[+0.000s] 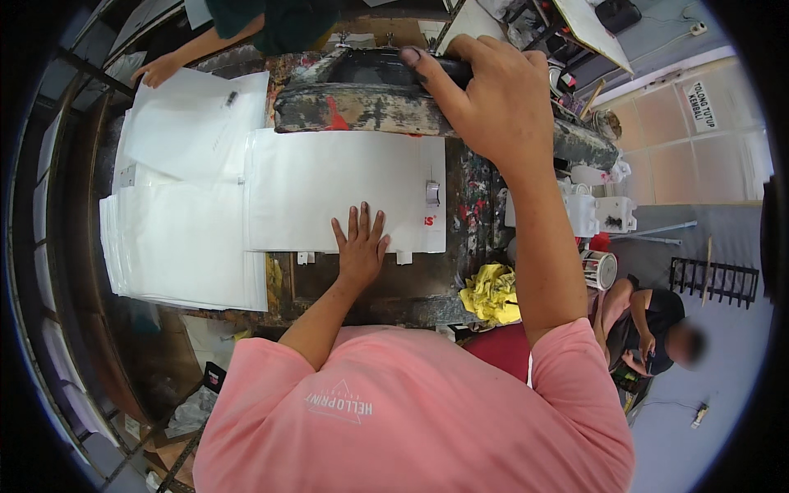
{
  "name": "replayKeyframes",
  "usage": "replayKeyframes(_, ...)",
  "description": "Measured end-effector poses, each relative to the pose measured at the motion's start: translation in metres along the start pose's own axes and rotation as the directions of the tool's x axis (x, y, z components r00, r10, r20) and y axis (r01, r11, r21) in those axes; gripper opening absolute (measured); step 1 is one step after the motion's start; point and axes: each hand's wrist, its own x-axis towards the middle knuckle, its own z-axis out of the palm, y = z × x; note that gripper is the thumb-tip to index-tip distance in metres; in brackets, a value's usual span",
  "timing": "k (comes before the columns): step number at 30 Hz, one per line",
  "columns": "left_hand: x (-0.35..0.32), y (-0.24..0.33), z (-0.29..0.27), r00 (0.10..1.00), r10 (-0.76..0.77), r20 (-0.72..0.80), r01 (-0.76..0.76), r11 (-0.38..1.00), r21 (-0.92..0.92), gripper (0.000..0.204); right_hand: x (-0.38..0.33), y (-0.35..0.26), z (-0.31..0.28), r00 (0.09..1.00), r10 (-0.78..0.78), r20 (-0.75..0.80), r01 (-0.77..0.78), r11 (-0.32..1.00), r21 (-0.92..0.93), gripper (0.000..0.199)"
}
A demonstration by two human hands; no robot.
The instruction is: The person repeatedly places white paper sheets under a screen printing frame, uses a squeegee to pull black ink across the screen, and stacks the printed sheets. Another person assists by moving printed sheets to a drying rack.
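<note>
- Our left hand (360, 242) lies flat, fingers spread, on the white bag (345, 189) on the counter (411, 287).
- Our right hand (485, 90) is clamped around the black handle (448, 70) of the paint-stained press frame (362, 107), just beyond the bag.
</note>
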Motion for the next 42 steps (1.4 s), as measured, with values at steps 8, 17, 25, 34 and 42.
replayKeyframes(8, 0.003, -0.011, -0.009, 0.998, -0.029, 0.054, 0.039, 0.981, -0.188, 0.056, -0.013, -0.002, 0.01, 1.0, 0.011, -0.015, -0.011, 1.0, 0.008, 0.069)
replayKeyframes(17, 0.012, -0.014, -0.018, 0.993, -0.08, 0.084, 0.103, 0.941, -0.322, 0.059, -0.028, -0.007, 0.013, 1.0, 0.005, -0.003, -0.005, 1.0, -0.03, 0.071)
replayKeyframes(25, 0.003, 0.0, -0.008, 0.99, 0.134, -0.033, -0.134, 0.991, -0.019, 0.062, -0.027, -0.006, 0.015, 1.0, -0.005, -0.031, 0.004, 1.0, -0.028, 0.067)
replayKeyframes(34, -0.001, 0.003, -0.002, 0.994, 0.106, 0.023, -0.105, 0.993, -0.06, 0.062, -0.011, -0.007, 0.006, 1.0, 0.023, 0.008, -0.023, 1.0, -0.013, 0.064)
replayKeyframes(42, 0.006, 0.015, -0.072, 0.993, 0.021, -0.116, -0.063, 0.928, -0.366, 0.073, -0.014, -0.003, 0.01, 0.999, 0.0, -0.048, -0.001, 1.0, -0.001, 0.063)
